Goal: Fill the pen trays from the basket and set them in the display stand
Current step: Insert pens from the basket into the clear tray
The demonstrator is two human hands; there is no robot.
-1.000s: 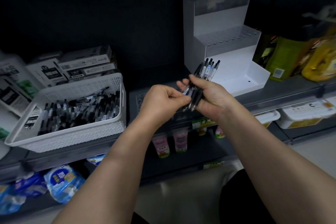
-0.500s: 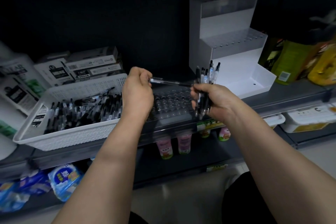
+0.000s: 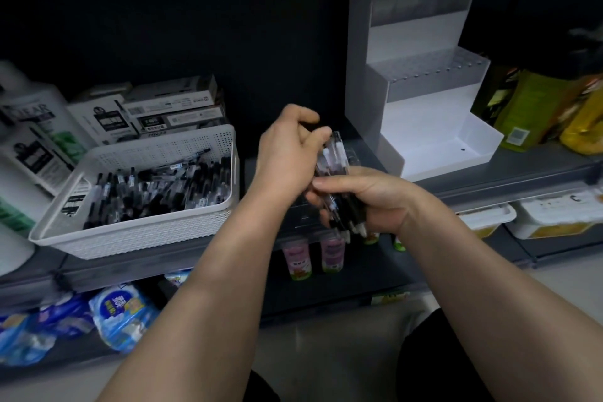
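1. Above the shelf [image 3: 509, 178]: right hand [image 3: 375, 202] grips the pen bundle [image 3: 336, 157]; left hand [image 3: 287, 157] pinches its upper ends.
2. Pens likely light, stiff, slippery: best held mid-barrel.
3. Basket [image 3: 130, 238] lies left.

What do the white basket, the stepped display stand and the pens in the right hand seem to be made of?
The basket looks like matt white moulded plastic: its walls carry rows of small holes. The display stand seems smooth white plastic, perhaps acrylic, with a frosted grey band on top. The pens held in the right hand appear glossy plastic, partly clear, partly black.
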